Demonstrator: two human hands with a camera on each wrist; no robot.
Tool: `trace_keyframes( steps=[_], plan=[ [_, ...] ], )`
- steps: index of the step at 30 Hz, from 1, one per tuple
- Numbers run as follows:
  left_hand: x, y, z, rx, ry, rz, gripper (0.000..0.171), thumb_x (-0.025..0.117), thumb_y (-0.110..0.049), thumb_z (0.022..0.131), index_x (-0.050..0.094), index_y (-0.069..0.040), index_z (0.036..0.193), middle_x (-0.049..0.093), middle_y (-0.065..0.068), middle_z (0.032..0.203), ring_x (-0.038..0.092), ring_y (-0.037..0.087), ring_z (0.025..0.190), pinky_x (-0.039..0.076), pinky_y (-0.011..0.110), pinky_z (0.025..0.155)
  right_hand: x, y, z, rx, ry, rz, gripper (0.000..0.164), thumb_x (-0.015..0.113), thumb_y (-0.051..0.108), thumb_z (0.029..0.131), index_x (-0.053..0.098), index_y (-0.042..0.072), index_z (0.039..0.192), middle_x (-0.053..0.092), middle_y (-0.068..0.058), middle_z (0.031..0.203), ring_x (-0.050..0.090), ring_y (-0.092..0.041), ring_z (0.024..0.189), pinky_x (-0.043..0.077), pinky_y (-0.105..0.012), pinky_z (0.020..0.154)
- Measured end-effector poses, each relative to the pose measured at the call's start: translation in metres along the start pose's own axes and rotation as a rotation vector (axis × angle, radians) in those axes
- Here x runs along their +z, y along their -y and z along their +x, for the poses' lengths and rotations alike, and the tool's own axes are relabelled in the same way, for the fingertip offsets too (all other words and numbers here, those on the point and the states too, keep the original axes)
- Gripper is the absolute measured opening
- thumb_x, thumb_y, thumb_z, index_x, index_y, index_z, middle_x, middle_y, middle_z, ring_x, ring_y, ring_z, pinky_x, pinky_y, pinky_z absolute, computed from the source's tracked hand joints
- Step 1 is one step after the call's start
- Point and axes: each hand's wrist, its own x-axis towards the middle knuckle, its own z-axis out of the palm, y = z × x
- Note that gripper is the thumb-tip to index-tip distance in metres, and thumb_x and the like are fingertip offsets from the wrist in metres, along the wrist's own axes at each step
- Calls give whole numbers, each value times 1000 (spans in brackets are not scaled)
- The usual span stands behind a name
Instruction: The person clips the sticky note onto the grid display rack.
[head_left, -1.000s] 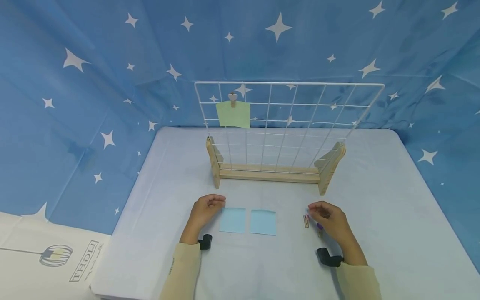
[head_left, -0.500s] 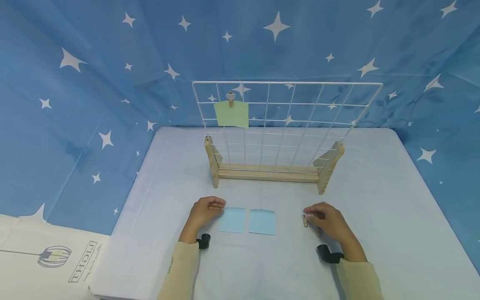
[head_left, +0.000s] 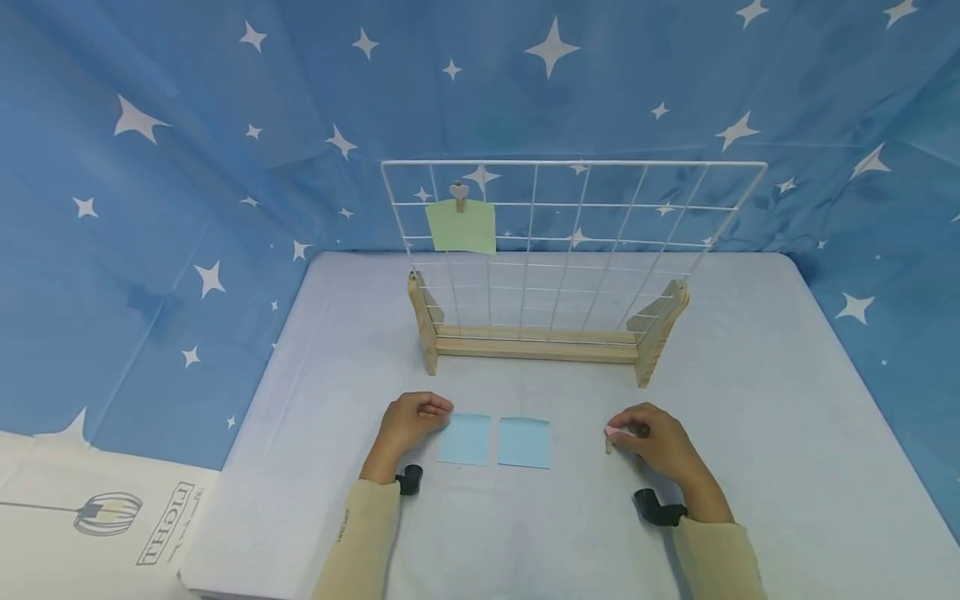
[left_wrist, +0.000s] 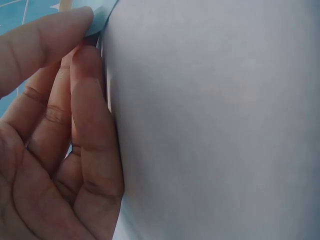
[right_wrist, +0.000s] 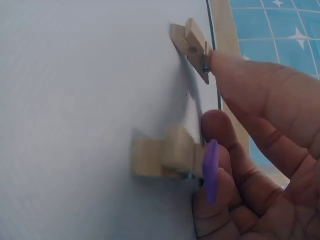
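Two blue sticky notes lie side by side on the white table, the left note (head_left: 465,440) and the right note (head_left: 524,443). My left hand (head_left: 409,425) pinches the upper left corner of the left note; the left wrist view has the thumb over the blue paper (left_wrist: 102,16). Between thumb and fingertips, my right hand (head_left: 660,442) holds a small wooden clothespin (right_wrist: 192,47) with a pink top (head_left: 612,431). A second clothespin with a purple top (right_wrist: 211,171) overlaps the lower fingers in the right wrist view; the hand hides it in the head view.
Behind the hands stands a white wire grid (head_left: 558,204) on a wooden base (head_left: 536,348). A green note (head_left: 461,229) hangs at its upper left from a clothespin with a heart (head_left: 460,192). A blue star-patterned cloth (head_left: 480,92) hangs behind the table (head_left: 360,333).
My right fingers have moved slightly left and taken hold of the pink-topped clothespin, which has tilted. The purple-topped one has gone out of sight under the hand. My left hand has barely moved.
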Motion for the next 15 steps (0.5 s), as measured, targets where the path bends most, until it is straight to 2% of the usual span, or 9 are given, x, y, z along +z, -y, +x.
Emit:
trace_keyframes(
  steps=[5,10,15],
  plan=[
    [-1,0,0,-7,6,8,8,74,-8,88,77,-12,94,72,-5,84,64,9,78,51,35,80,-2,-2,0,-2,20,43,10,77,17,88,74,11,96,68,-1,97,55,-17,88,48,-32,79],
    [-1,1,1,-7,13,12,8,75,-9,88,76,-12,95,72,-5,85,64,10,79,51,35,80,-5,-7,-1,-23,54,126,9,75,17,90,72,10,96,66,1,87,55,-13,81,47,-26,72],
    [-3,1,1,-10,23,7,8,74,-9,89,76,-12,96,72,-5,86,64,10,80,51,35,79,-7,-10,-2,-37,66,197,9,74,16,91,70,8,95,67,-1,87,58,-11,76,48,-24,66]
  ],
)
